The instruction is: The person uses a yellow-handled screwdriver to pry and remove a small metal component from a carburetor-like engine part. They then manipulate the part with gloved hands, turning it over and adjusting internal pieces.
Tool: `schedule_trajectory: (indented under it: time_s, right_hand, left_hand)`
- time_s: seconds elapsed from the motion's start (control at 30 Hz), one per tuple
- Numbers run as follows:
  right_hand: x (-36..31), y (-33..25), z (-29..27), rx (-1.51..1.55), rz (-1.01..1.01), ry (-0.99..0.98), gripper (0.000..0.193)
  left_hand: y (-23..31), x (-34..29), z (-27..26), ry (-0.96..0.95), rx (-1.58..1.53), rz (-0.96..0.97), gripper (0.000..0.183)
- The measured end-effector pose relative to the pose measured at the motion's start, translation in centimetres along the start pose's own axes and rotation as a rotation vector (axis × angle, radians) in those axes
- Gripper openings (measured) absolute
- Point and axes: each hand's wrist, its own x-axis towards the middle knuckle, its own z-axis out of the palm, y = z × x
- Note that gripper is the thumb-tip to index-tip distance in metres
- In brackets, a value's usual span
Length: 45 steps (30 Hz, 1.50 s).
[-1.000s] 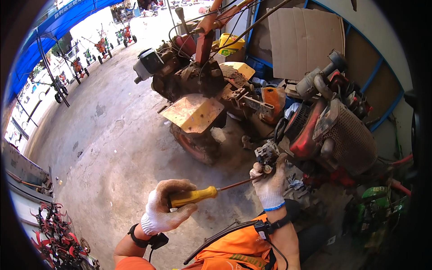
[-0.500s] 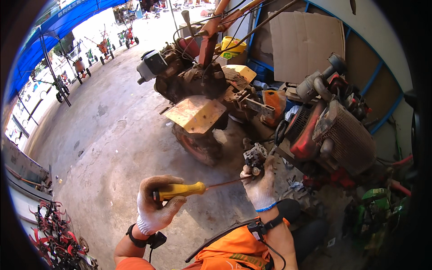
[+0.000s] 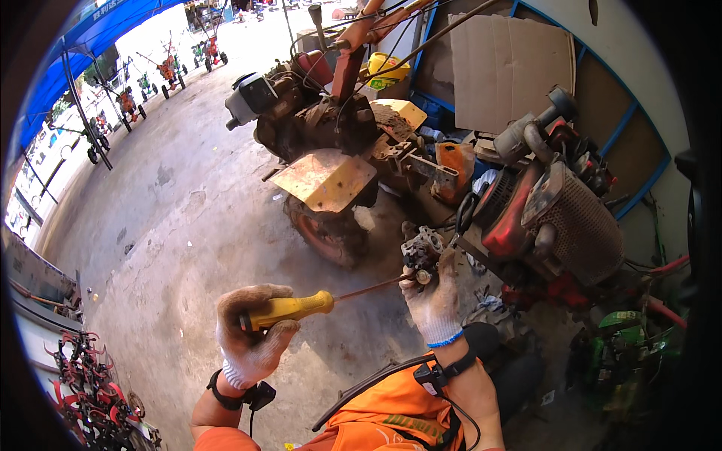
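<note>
Lower ctr frame: L white-gloved hand (image 3: 244,342) gripped yellow-handled, long-shafted metal screwdriver (image 3: 301,307) w/ fingers; R white-gloved hand (image 3: 435,307) had fingers round small grey metal part (image 3: 423,249).

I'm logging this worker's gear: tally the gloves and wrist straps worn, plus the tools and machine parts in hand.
Gloves: 2
Black wrist straps: 2
Yellow-handled screwdriver: 1
Small metal part: 1
Total: 6
</note>
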Motion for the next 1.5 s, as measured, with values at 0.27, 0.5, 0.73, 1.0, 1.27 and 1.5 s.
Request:
schedule_trajectory:
  time_s: [0.27, 0.5, 0.73, 1.0, 1.27, 1.5]
  right_hand:
    - [-0.2, 0.7, -0.2, -0.004, 0.076, -0.002, 0.054]
    - [-0.5, 0.4, -0.5, -0.022, 0.065, -0.007, 0.054]
    - [-0.4, 0.4, -0.5, -0.038, 0.047, 0.039, 0.06]
    - [-0.7, 0.3, -0.3, -0.041, 0.018, 0.045, 0.056]
    - [-0.3, 0.5, -0.3, -0.038, -0.002, 0.045, 0.058]
    - [-0.3, 0.5, -0.7, -0.089, -0.017, 0.041, 0.062]
  left_hand:
    - [-0.1, -0.5, -0.1, -0.007, 0.042, 0.077, 0.065]
    - [0.1, -0.9, -0.2, -0.017, 0.053, 0.078, 0.065]
    - [0.0, -0.6, 0.2, -0.018, 0.092, 0.092, 0.062]
    - [0.0, -0.4, 0.3, -0.039, 0.072, 0.087, 0.06]
    - [-0.7, -0.3, -0.2, -0.063, 0.104, 0.124, 0.061]
    - [-1.3, -0.2, -0.8, -0.099, 0.077, 0.154, 0.062]
